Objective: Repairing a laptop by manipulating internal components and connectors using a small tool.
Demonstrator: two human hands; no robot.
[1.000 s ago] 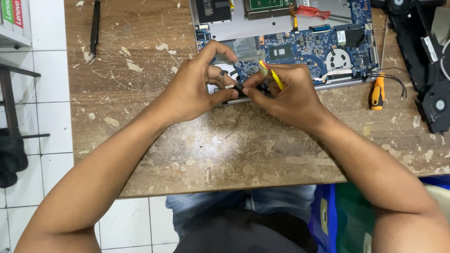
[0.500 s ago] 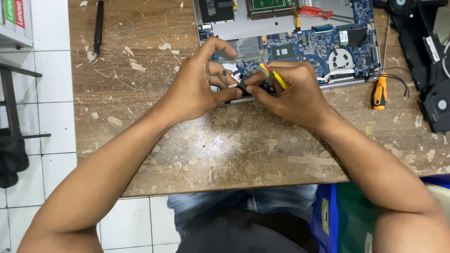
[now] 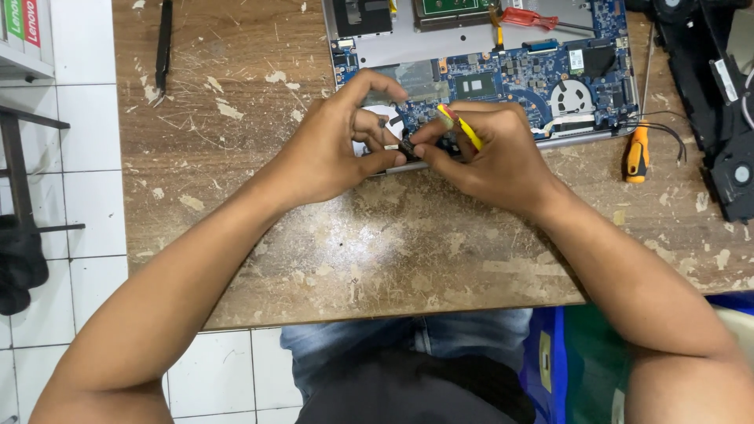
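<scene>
An opened laptop base (image 3: 471, 47) with a blue circuit board and a round fan (image 3: 571, 96) lies at the far side of a worn wooden table (image 3: 393, 251). My left hand (image 3: 334, 145) and my right hand (image 3: 491, 153) meet at the laptop's near edge. Both pinch a small dark part (image 3: 407, 147) between their fingertips. My right hand also grips a yellow-handled tool (image 3: 463, 128) that slants up from its fingers. The laptop's near left corner is hidden under my hands.
An orange-handled screwdriver (image 3: 637, 153) lies right of the laptop. A red-handled tool (image 3: 526, 17) rests on the laptop's far part. Black casing pieces (image 3: 719, 94) fill the table's right end. A black strip tool (image 3: 163, 47) lies far left. White floor tiles show left.
Both hands stay together on the small part at the laptop's edge. The fingers have shifted only slightly.
</scene>
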